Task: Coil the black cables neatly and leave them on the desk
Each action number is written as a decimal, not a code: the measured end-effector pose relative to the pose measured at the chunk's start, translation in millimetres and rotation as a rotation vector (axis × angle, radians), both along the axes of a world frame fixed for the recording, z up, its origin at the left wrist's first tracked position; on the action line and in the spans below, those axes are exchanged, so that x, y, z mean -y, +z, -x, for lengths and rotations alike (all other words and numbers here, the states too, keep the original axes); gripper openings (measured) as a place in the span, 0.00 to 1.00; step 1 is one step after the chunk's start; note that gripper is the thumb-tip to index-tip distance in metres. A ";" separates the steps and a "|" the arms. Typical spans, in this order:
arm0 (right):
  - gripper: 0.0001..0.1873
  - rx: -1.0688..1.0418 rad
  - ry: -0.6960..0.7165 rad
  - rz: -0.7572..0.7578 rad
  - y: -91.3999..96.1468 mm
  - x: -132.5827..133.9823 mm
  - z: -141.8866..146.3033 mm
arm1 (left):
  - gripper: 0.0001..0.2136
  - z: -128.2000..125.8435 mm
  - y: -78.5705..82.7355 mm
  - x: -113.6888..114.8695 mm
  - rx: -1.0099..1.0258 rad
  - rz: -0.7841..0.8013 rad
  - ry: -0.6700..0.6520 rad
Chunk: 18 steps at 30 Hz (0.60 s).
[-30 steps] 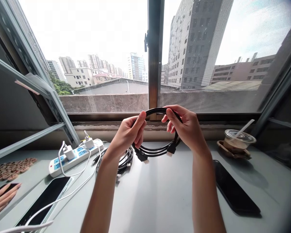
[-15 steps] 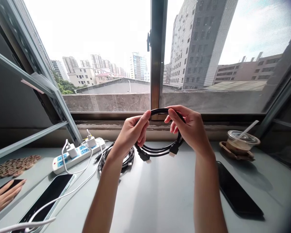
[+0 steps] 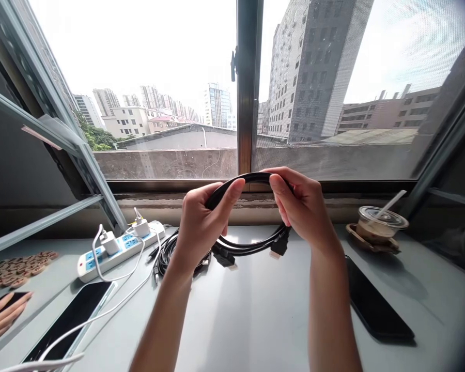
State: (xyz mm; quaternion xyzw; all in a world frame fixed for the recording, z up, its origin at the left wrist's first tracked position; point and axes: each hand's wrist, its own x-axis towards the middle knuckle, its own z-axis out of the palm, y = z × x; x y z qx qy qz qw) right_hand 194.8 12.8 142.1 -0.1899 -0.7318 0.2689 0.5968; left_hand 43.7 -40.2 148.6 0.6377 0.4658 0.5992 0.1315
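A coiled black cable (image 3: 251, 242) with two plug ends hangs in the air above the grey table (image 3: 256, 310). My left hand (image 3: 201, 222) is closed round the left side of the coil, thumb pressed along the top strand. My right hand (image 3: 300, 206) is closed on the right side, fingers pinching the top of the loop. One black connector (image 3: 279, 249) dangles below my right hand; another (image 3: 225, 258) hangs below my left. A second black cable bundle (image 3: 170, 254) lies on the table behind my left wrist.
A white power strip (image 3: 116, 249) with chargers sits at the left, its white cords running to a phone (image 3: 72, 320). Another dark phone (image 3: 375, 305) lies at the right. A lidded drink cup (image 3: 382, 222) stands far right. Another person's hand (image 3: 2, 320) rests at the left edge.
Both hands have tightened and flattened the top of the coil, the left hand turning its back toward me. The dangling connectors sit slightly lower.
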 end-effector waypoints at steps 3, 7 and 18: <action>0.16 0.106 -0.037 0.100 -7.7 -13.4 -3.7 | 0.25 9.5 -14.2 -29.6 0.064 0.144 -0.012; 0.23 0.319 -0.006 0.294 -34.7 -53.7 -10.8 | 0.25 20.1 -47.6 -78.6 0.037 0.456 0.010; 0.24 0.427 0.027 0.797 -152.9 -140.9 7.5 | 0.17 31.4 -143.7 -140.0 -0.311 0.840 0.167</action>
